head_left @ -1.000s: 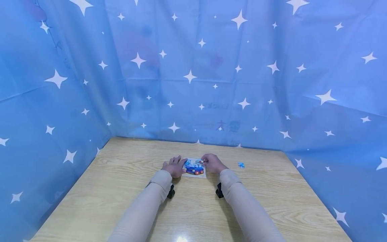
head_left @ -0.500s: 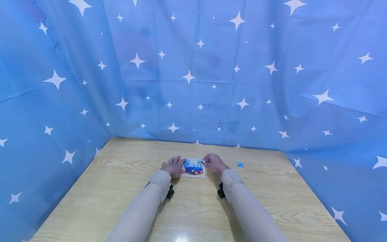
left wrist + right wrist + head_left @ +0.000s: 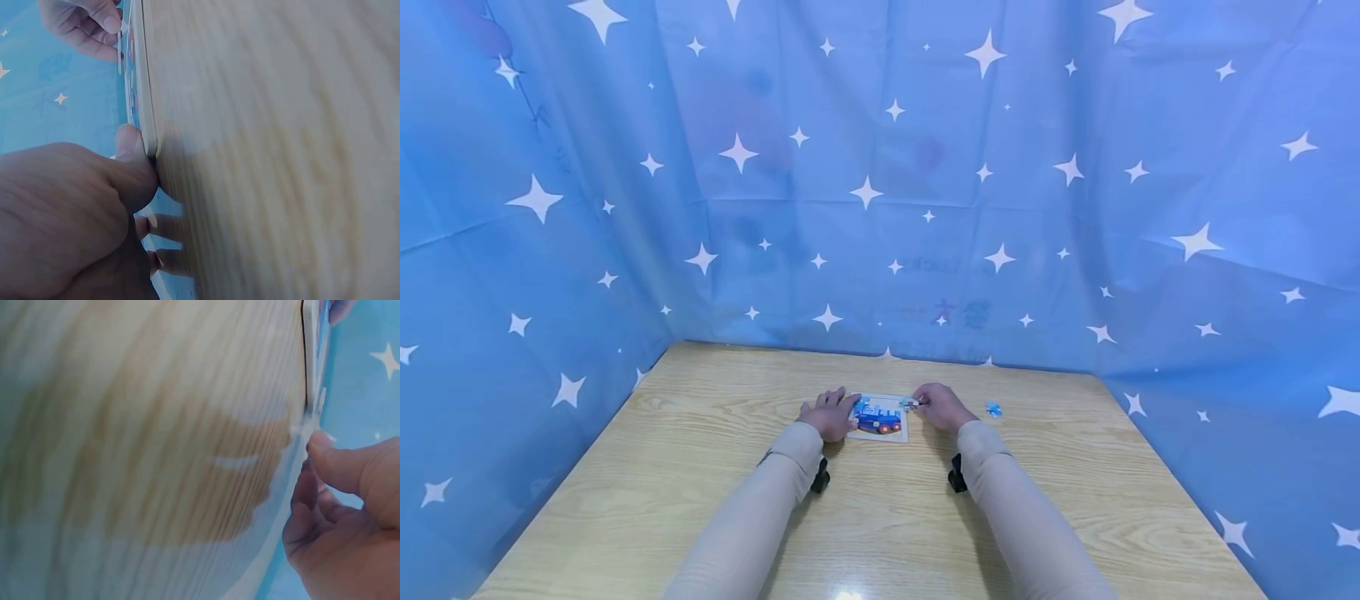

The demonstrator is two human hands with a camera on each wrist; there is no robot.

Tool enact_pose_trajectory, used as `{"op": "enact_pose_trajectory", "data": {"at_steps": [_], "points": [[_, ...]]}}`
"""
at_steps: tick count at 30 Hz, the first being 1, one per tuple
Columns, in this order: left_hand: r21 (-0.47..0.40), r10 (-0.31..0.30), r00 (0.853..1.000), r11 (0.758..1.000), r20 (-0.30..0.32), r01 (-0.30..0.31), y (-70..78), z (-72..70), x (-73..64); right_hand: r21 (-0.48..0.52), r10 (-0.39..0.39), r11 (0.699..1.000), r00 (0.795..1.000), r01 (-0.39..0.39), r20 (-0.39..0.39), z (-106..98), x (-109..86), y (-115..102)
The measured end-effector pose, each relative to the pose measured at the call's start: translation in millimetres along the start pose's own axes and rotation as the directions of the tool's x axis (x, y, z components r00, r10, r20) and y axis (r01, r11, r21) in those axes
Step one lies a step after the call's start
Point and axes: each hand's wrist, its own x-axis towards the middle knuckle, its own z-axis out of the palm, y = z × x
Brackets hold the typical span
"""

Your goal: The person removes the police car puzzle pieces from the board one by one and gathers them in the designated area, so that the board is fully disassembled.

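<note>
A small jigsaw puzzle [image 3: 880, 421] showing a blue vehicle lies flat on the table in the head view. My left hand [image 3: 827, 418] rests at its left side with the fingers spread; in the left wrist view the thumb [image 3: 129, 145] presses the corner of the board [image 3: 148, 81]. Thumb and fingers of my right hand [image 3: 942, 407] pinch a puzzle piece [image 3: 910, 405] at the board's far right corner. In the right wrist view that piece [image 3: 322, 401] shows as a thin edge beyond the thumb tip, tilted beside the board [image 3: 309, 356].
A loose blue puzzle piece [image 3: 993, 409] lies on the table to the right of my right hand. The wooden table [image 3: 760, 383] is backed by a blue curtain [image 3: 880, 183] with white stars. Black wrist cameras [image 3: 957, 473] sit under both sleeves.
My right hand has drawn off to the right with the pinched puzzle piece, uncovering more of the board's right side. The left hand keeps its place on the board.
</note>
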Motion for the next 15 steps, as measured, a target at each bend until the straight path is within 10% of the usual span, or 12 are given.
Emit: {"op": "enact_pose_trajectory", "data": {"at_steps": [15], "points": [[-0.006,-0.027,1.0,1.0,0.005,0.027,-13.1,19.4,28.4,-0.068,-0.004,0.998,1.0,0.004,-0.009,-10,-2.2,10]]}}
